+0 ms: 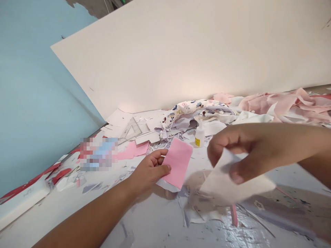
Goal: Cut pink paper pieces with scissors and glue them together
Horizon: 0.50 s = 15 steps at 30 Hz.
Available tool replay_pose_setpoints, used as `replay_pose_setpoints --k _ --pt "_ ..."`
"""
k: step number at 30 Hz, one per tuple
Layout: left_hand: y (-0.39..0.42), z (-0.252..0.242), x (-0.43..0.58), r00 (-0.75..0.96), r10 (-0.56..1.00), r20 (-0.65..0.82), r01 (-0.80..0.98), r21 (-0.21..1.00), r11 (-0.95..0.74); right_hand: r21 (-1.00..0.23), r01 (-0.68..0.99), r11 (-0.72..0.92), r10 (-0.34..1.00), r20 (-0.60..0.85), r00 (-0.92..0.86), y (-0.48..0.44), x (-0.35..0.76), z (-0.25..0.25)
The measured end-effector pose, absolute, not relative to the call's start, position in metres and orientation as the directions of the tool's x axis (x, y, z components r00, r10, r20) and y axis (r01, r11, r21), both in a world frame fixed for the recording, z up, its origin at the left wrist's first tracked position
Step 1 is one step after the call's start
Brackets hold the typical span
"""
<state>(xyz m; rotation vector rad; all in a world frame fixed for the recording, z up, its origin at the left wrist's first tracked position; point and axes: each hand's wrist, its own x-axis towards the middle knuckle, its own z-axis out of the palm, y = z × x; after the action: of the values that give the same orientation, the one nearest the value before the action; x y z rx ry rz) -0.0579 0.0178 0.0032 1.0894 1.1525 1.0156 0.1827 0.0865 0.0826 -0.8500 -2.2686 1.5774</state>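
My left hand (pixel 152 168) pinches a small pink paper rectangle (pixel 179 162) by its left side, thumb on top. A white edge shows beneath the pink paper. On the right, my right hand (pixel 240 151) grips a white piece of paper (pixel 219 182) between thumb and fingers, slightly blurred. That white sheet hangs above the littered table and is apart from the pink one. Behind the two hands stands a small clear bottle (pixel 199 136) with a yellow label, upright among paper shreds.
Paper scraps cover the white table (pixel 144 224). A triangle ruler (pixel 132 129), pink sheets (pixel 133 150) and a floral cloth (pixel 186 108) lie at the back. Pink fabric-like pieces (pixel 281 103) pile up at right. A large white board (pixel 193 51) leans behind, beside a blue wall (pixel 38 93).
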Motion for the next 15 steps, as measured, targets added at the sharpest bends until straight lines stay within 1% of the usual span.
replay_pose_setpoints --k 1,2,3,4,5,6,8,12,15 --pt "0.018 0.003 -0.057 0.142 0.975 -0.171 -0.065 0.981 0.182 -0.922 0.313 0.228 0.460 -0.181 -0.869 0.079 0.171 0.077" --pt "0.018 0.003 -0.057 0.156 0.972 -0.174 -0.078 0.979 0.188 -0.950 0.267 0.161 0.409 -0.182 -0.894 0.073 0.160 0.071" --pt "0.018 0.003 -0.056 0.170 0.968 -0.185 -0.083 0.976 0.201 -0.972 0.212 0.102 0.392 -0.157 -0.906 0.069 0.151 0.063" --pt "0.018 0.003 -0.055 0.178 0.964 -0.196 -0.078 0.974 0.212 -0.979 0.188 0.082 0.422 -0.137 -0.896 0.067 0.143 0.056" --pt "0.018 0.003 -0.055 0.179 0.963 -0.203 -0.069 0.973 0.218 -0.967 0.223 0.123 0.471 -0.140 -0.871 0.066 0.136 0.049" --pt "0.018 0.003 -0.054 0.180 0.961 -0.209 -0.058 0.973 0.222 -0.944 0.262 0.203 0.526 -0.120 -0.842 0.067 0.132 0.042" --pt "0.018 0.003 -0.054 0.198 0.955 -0.222 -0.051 0.970 0.236 -0.885 0.339 0.321 0.590 -0.093 -0.802 0.069 0.126 0.032" --pt "0.017 0.003 -0.053 0.268 0.931 -0.246 -0.062 0.960 0.272 -0.779 0.447 0.440 0.672 -0.045 -0.739 0.072 0.125 0.029" --pt "0.018 0.002 -0.055 0.272 0.928 -0.254 -0.056 0.959 0.279 -0.675 0.549 0.492 0.726 -0.029 -0.687 0.070 0.126 0.035"
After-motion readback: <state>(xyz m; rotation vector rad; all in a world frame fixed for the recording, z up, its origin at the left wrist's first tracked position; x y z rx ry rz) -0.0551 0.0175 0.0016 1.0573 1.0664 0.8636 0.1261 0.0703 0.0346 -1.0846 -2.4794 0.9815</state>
